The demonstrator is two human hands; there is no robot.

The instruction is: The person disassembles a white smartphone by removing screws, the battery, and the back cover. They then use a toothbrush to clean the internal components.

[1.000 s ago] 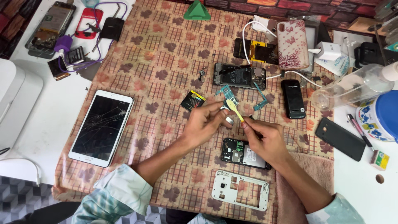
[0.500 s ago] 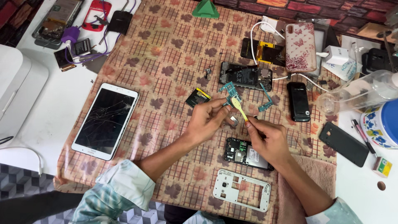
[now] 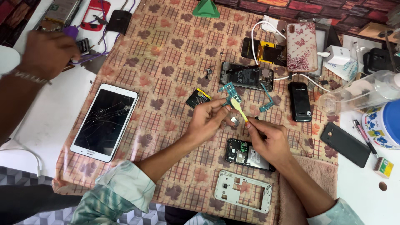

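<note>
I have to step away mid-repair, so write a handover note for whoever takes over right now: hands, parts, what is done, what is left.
Left hand: pinches the small teal circuit board above the cloth.
Right hand: holds the yellow pry tool, tip against that board.
Below the hands: the opened phone body and the white phone frame, both on the patterned cloth.
Done: phone opened, frame off, board lifted out.
Left: the work on the board with the tool.
Another person's hand reaches in at far left.

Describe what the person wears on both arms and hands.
Both hands, the left hand and right hand, are bare: no gloves or rings show. Each forearm is bare up to a pale mint, patterned sleeve pushed back near the elbow.
</note>
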